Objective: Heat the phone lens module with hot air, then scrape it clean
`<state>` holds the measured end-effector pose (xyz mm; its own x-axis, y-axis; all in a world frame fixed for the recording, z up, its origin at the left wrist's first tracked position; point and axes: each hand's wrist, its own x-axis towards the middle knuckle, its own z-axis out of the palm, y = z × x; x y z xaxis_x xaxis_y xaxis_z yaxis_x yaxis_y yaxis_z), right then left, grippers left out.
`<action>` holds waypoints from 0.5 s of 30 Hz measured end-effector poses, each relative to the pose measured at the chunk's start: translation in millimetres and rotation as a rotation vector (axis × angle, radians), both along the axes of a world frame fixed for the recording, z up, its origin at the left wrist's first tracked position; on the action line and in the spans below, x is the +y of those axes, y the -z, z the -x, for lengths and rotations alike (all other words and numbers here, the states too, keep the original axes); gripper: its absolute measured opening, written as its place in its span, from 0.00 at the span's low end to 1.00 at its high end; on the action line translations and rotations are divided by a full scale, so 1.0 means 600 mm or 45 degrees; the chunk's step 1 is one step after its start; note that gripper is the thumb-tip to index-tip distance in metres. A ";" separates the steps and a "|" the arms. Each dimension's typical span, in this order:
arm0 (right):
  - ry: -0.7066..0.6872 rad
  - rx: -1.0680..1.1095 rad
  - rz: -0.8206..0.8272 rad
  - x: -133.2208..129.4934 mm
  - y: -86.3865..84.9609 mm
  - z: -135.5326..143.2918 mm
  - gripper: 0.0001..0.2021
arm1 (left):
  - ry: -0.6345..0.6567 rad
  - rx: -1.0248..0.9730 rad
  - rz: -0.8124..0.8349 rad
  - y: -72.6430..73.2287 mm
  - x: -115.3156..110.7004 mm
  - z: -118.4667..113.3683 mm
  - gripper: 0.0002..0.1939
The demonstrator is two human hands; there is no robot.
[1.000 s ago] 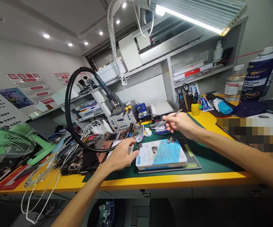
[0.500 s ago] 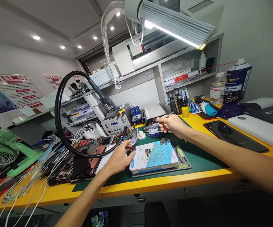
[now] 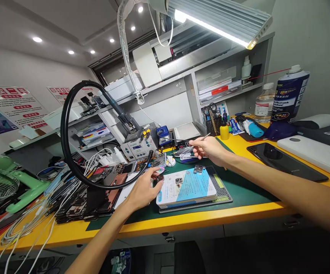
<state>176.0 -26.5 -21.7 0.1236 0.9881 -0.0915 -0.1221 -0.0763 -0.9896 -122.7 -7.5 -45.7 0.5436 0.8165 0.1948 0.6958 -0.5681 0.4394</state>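
My left hand (image 3: 146,189) is at the left edge of a blue and white box (image 3: 187,185), its fingers closed on a small dark part (image 3: 159,177). My right hand (image 3: 209,148) is raised behind the box, fingers pinched round a thin metal tool, likely tweezers (image 3: 205,137). On top of the box lie a small camera-like part (image 3: 179,182) and, near its back edge, a dark metal piece (image 3: 199,168). The box rests on a grey perforated mat (image 3: 224,195) over a green mat (image 3: 244,190).
A black hose (image 3: 64,140) loops above stacked phone parts (image 3: 96,198) on the left. A rework station (image 3: 139,147) stands behind. To the right are a black phone (image 3: 284,160), a yellow bottle (image 3: 224,131) and a spray can (image 3: 289,95). A lamp (image 3: 222,23) hangs overhead.
The camera view has shifted slightly. Both hands keep nearly the same places and the same holds.
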 end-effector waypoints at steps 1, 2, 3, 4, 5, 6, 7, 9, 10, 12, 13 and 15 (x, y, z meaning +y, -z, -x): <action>0.002 0.000 0.001 0.000 0.000 0.001 0.18 | -0.001 0.002 0.000 0.000 0.000 0.000 0.19; 0.005 0.001 0.003 -0.001 -0.001 0.001 0.18 | -0.001 0.005 -0.001 -0.001 -0.001 0.000 0.19; 0.008 0.001 0.003 -0.001 -0.001 0.001 0.18 | -0.002 0.007 -0.003 -0.002 -0.002 0.000 0.19; 0.011 0.001 0.004 -0.001 -0.001 0.002 0.18 | -0.003 0.009 -0.005 -0.003 -0.003 0.000 0.19; 0.014 0.001 0.005 0.000 -0.001 0.002 0.18 | -0.004 0.012 -0.009 -0.004 -0.004 0.000 0.19; 0.017 0.001 0.005 0.000 -0.001 0.002 0.19 | -0.004 0.015 -0.014 -0.005 -0.005 0.000 0.19; 0.019 0.000 0.006 0.000 -0.001 0.002 0.18 | -0.004 0.018 -0.019 -0.006 -0.006 -0.001 0.20; 0.020 -0.003 0.009 0.001 -0.001 0.002 0.18 | -0.007 0.028 -0.029 -0.007 -0.006 -0.002 0.20; 0.021 -0.005 0.010 0.002 0.000 0.002 0.18 | -0.009 0.032 -0.034 -0.007 -0.006 -0.002 0.20; 0.017 -0.006 0.011 0.002 0.000 0.002 0.18 | -0.013 0.040 -0.048 -0.005 -0.005 -0.003 0.19; 0.015 -0.005 0.010 0.003 0.001 0.002 0.18 | -0.014 0.043 -0.056 -0.004 -0.004 -0.003 0.19; 0.012 -0.001 0.006 0.003 0.001 0.002 0.18 | -0.006 0.047 -0.077 -0.001 -0.002 -0.002 0.19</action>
<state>174.8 -24.9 -22.1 0.1331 0.9864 -0.0963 -0.1224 -0.0800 -0.9892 -121.6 -8.4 -45.0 0.5474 0.8063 0.2239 0.7138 -0.5896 0.3780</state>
